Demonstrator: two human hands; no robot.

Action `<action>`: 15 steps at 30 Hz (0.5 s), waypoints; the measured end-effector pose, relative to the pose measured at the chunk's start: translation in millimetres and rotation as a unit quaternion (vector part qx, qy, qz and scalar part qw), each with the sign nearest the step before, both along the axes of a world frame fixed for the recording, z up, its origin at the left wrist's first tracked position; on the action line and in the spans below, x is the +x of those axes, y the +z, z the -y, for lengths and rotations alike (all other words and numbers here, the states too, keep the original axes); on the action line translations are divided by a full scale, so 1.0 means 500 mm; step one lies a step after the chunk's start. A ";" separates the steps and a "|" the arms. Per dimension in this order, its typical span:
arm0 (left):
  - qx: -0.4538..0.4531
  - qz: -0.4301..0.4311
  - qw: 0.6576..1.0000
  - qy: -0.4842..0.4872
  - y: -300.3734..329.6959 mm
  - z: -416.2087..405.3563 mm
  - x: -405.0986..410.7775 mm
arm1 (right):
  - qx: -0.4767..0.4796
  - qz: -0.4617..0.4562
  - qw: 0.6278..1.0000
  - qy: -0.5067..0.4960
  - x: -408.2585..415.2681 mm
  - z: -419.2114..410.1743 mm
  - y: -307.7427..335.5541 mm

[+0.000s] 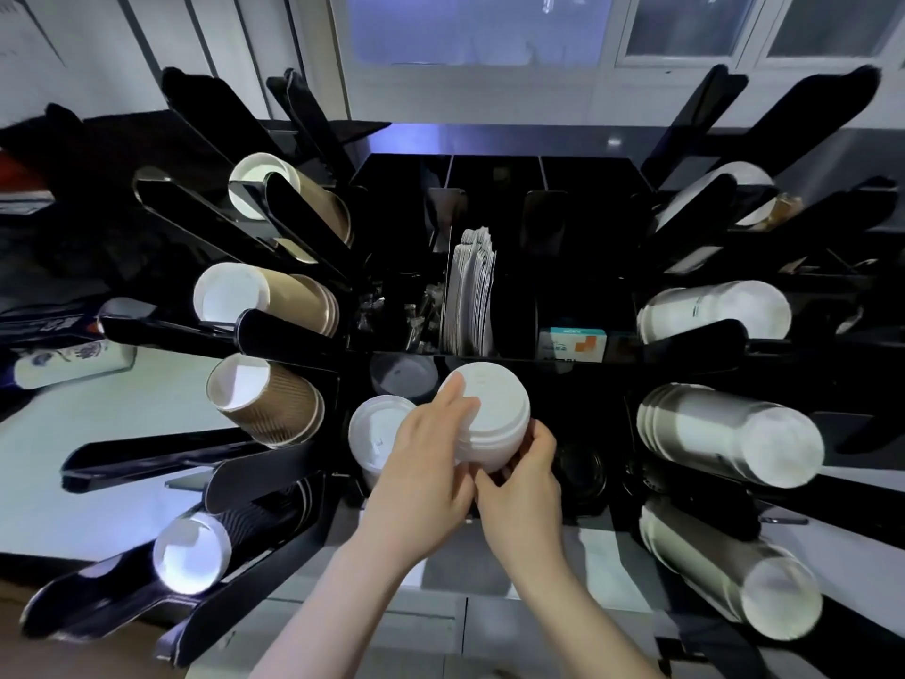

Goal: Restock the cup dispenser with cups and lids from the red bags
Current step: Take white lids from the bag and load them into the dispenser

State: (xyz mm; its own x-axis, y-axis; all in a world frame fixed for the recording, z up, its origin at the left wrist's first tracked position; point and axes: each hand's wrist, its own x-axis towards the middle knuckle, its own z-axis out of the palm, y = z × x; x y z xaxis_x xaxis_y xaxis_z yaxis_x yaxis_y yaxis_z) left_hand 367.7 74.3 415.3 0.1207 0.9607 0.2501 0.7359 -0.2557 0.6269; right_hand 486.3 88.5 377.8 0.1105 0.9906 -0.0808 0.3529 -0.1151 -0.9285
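On the left, brown cups [274, 401] lie stacked in the black dispenser [494, 178]. A white lid stack [374, 433] sits in a near middle slot. Just right of it, the left hand [431, 453] curls its fingers over a second stack of lids [494, 414], while the right hand [526, 463] pinches that stack from below. White cups [729, 433] fill the right racks.

Both bare forearms reach up from the bottom edge, wrists close together. Left hand [431, 453] has its fingers spread and curved forward, gripping, while right hand [524, 475] sits just beside it, fingers curled under and touching the left's.
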 end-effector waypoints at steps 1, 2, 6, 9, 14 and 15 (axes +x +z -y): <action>0.002 0.000 1.000 -0.001 -0.001 -0.001 0.000 | -0.001 0.004 1.000 0.000 0.000 0.002 0.003; 0.003 -0.001 1.000 -0.001 -0.002 -0.002 0.000 | -0.003 0.013 1.000 0.003 0.000 0.001 0.007; 0.010 -0.007 1.000 -0.004 -0.008 -0.005 -0.002 | -0.002 0.080 0.997 0.025 0.014 -0.008 0.027; 0.006 -0.006 1.000 -0.005 -0.011 -0.010 -0.002 | 0.000 0.119 0.992 0.027 0.024 -0.010 0.038; 0.014 -0.018 1.000 -0.011 -0.020 -0.013 0.003 | -0.018 0.136 0.990 0.029 0.037 -0.016 0.047; 0.016 -0.017 1.000 -0.011 -0.022 -0.014 0.004 | -0.020 0.130 0.991 0.029 0.038 -0.016 0.048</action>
